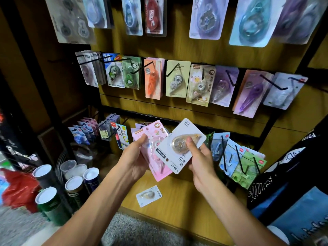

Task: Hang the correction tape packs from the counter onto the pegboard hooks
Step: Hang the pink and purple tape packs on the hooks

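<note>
My left hand (134, 157) grips a small stack of pink correction tape packs (152, 139), fanned out at the centre of the view. My right hand (200, 157) pinches a white correction tape pack (179, 146) marked "20", tilted and upside down, overlapping the pink ones. Another white pack (149, 195) lies flat on the wooden counter (177, 210) below my hands. The wooden pegboard (177, 50) behind carries rows of black hooks (230, 80) hung with many packs.
Several capped cylindrical tubes (71, 181) stand on the floor at the left beside a red bag (19, 189). Dark printed bags (287, 183) hang at the right. Green and blue packs (239, 162) hang low right of my hands.
</note>
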`<state>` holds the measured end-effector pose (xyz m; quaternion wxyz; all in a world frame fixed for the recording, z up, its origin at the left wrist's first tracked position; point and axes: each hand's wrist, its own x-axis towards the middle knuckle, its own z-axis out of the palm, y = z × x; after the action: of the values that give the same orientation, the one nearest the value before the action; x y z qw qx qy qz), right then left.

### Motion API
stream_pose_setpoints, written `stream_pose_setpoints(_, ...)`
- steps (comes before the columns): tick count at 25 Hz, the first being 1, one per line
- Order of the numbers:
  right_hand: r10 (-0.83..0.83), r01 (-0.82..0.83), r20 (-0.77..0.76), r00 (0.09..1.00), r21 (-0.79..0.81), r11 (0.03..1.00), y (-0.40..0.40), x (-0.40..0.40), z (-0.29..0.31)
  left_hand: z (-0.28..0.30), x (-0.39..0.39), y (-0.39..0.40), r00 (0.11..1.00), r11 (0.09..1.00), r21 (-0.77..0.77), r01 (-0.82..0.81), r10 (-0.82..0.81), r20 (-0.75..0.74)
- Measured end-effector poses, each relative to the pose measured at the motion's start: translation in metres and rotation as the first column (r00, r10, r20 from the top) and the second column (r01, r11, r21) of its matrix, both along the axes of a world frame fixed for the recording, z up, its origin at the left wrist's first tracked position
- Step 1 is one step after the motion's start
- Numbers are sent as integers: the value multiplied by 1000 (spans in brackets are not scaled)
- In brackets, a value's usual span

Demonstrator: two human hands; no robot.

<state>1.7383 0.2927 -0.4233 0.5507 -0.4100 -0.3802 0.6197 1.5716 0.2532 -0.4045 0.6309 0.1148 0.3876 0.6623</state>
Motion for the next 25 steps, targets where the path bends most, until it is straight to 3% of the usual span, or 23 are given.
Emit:
stream_pose_setpoints(2,-35,34,-31,999,-19,999,-2,-2,2,0,4,-4,995,993,83,89,-85,-43)
stream_pose_setpoints(4,-45,44,-66,997,-12,999,-4,-4,4,-6,11,-6,978,984,130,122,-97,-182)
stream_pose_setpoints(8,-19,21,-42,999,39,999,-1,0,13,-9,14,-6,942,992,124,-26,66,-329)
stream_pose_setpoints(12,1,6,-197,980,35,999,12,24,28,0,2,-3,931,982,156,-104,152,-333)
stream_pose_setpoints(14,29,-21,-87,996,94,995,17,36,34,6,2,-2,928,980,164,-115,165,-334)
stream_pose_setpoints(17,224,-248,175,959,134,959,19,50,38,13,3,0,926,972,191,-135,192,-325)
stream_pose_setpoints(21,509,-525,242,826,0,851,17,67,44,18,3,5,912,967,195,-163,223,-345)
stream_pose_setpoints(25,344,-384,426,837,7,924,15,63,45,14,8,9,899,969,189,-157,219,-379)
